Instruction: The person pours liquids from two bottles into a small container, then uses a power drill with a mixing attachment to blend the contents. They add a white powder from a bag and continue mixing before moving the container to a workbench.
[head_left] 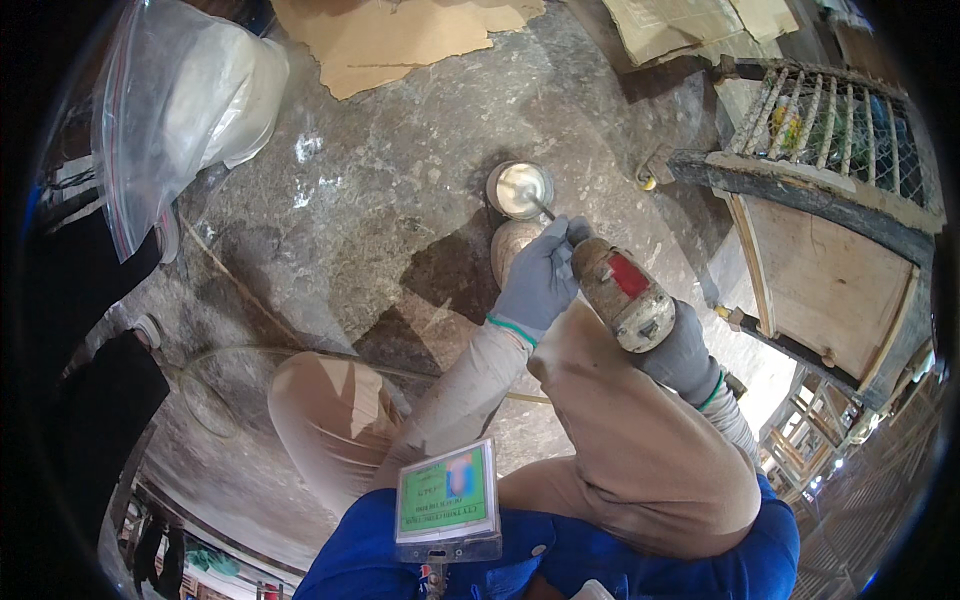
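Note:
My right hand [678,350], in a grey glove, is wrapped round the handle end of a dusty power drill [607,280] with a red patch on its body. My left hand [537,278], gloved too, has its fingers closed at the drill's front end, around a thin metal rod [541,206]. Away from my hand, the rod slants down into a small round can [520,190] of whitish liquid on the floor. Just behind the can, nearer to me, a pale rounded thing [508,246] shows, partly hidden by my left hand; I cannot tell what it is.
Torn cardboard [400,40] lies at the far side. A clear plastic bag [150,120] with a white sack is at the left, beside another person's dark trouser legs [110,390]. A hose [240,350] crosses the floor. A wooden frame with mesh [830,180] stands at the right.

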